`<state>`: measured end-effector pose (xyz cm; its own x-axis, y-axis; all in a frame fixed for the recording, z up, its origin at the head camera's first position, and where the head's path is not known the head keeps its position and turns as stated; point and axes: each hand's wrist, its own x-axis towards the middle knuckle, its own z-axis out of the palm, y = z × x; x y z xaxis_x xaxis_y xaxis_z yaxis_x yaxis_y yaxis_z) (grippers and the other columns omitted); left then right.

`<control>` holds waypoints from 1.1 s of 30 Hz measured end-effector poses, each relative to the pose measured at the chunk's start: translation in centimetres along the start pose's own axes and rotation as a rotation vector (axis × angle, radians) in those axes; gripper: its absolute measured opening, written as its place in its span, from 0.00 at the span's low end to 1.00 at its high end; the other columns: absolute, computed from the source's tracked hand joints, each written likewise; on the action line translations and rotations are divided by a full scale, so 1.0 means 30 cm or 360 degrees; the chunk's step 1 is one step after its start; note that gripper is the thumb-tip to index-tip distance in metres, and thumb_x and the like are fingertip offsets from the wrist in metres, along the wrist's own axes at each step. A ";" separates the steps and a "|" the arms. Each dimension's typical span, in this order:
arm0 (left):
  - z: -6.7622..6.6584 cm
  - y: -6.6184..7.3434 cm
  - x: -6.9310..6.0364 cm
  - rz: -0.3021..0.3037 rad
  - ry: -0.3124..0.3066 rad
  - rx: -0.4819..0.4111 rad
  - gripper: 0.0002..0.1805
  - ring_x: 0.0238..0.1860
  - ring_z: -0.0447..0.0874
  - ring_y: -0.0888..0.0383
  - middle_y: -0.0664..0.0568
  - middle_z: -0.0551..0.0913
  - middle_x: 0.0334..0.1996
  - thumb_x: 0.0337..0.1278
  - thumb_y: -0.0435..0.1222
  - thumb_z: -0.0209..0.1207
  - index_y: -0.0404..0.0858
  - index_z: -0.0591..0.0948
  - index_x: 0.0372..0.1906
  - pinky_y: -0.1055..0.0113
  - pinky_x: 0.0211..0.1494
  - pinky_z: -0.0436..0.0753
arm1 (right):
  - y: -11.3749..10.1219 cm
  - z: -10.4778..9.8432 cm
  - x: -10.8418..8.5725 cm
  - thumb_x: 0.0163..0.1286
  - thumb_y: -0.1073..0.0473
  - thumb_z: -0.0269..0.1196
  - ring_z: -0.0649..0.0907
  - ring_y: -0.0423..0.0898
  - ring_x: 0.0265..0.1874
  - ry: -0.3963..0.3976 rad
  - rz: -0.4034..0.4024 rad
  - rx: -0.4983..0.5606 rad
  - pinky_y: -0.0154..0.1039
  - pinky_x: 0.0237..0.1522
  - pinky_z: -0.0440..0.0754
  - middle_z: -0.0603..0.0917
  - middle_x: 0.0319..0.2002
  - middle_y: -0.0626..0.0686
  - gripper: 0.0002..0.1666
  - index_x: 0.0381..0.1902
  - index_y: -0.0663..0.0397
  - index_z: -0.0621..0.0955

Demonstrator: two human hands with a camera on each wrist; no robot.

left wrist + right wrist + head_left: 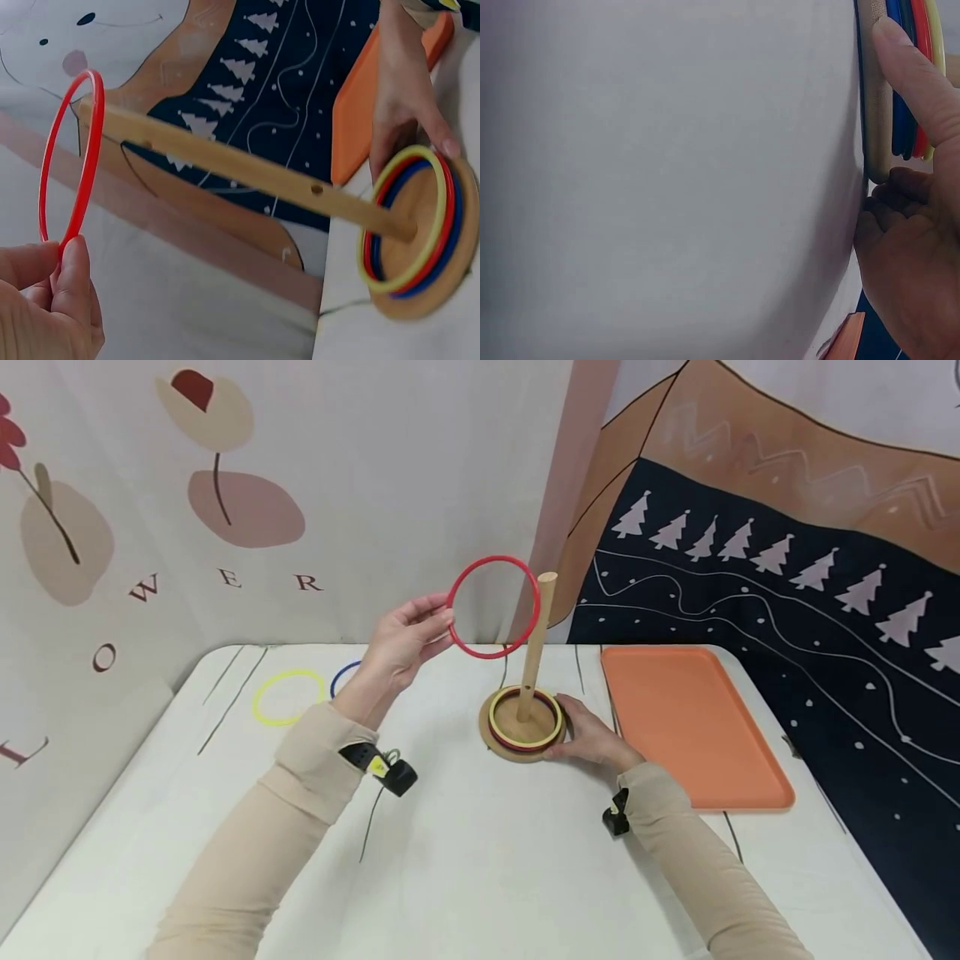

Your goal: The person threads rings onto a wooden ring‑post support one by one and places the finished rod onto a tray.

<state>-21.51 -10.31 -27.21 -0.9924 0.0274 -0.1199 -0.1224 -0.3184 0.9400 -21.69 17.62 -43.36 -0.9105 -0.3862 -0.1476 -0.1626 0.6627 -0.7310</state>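
Observation:
My left hand (pixel 401 639) pinches a red ring (pixel 491 559) between thumb and fingers. The ring is held upright beside the top of a wooden peg (pixel 534 647), overlapping it in view; whether they touch I cannot tell. The peg rises from a round wooden base (pixel 486 735). Around its foot lie stacked rings: yellow (pixel 365 259) uppermost, then red (pixel 451 195) and blue (pixel 459 217). My right hand (pixel 596 737) grips the base's right side, with the thumb on its near edge and the fingers curled at the far side.
On the white table (pixel 450 860), another yellow ring (pixel 257 708) lies to the left. A blue ring (pixel 335 681) beside it is partly hidden by my left arm. An orange tray (pixel 693 727) lies on the right. Printed cloths (pixel 420 485) hang behind the table.

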 end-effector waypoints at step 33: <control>0.011 -0.398 0.092 -0.0457 0.0193 0.0347 0.14 0.36 0.79 0.62 0.48 0.81 0.43 0.60 0.29 0.58 0.37 0.80 0.51 0.70 0.43 0.84 | 0.010 0.003 0.010 0.48 0.55 0.76 0.54 0.57 0.71 0.0008 -0.0032 0.0075 0.55 0.72 0.49 0.55 0.71 0.61 0.60 0.72 0.57 0.55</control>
<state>-22.79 -6.12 -38.67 -0.9102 -0.0303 -0.4131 -0.4082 -0.1043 0.9069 -21.99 17.64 -43.69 -0.9092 -0.3959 -0.1289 -0.1632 0.6237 -0.7644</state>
